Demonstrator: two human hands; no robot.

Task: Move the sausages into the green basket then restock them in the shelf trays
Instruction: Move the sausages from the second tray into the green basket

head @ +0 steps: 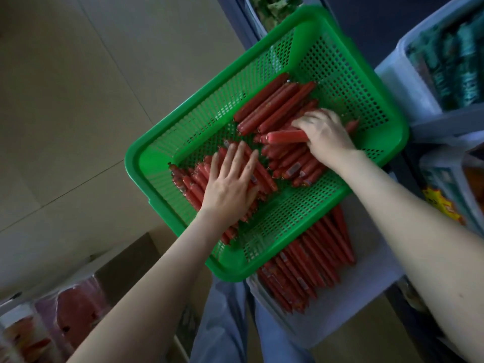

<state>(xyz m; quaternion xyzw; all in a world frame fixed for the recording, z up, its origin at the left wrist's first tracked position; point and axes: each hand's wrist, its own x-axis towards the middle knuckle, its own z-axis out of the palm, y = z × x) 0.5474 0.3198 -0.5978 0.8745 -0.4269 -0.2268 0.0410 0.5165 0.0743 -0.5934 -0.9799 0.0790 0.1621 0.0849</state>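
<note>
A green perforated basket (348,82) sits tilted in the middle of the view, holding several red wrapped sausages (272,100) in loose piles. My left hand (230,187) lies flat, fingers spread, on the pile at the basket's near left. My right hand (324,132) is closed around a few sausages (285,136) at the basket's right side. Below the basket, a pale shelf tray (361,292) holds a neat row of more sausages (311,263).
Pale bins with green packets (455,72) stand on shelves at the right. A bin of leafy greens (272,9) is at the top. Packaged red goods (70,315) and a cardboard box (131,260) sit on the floor at the lower left. Tiled floor (78,100) spreads left.
</note>
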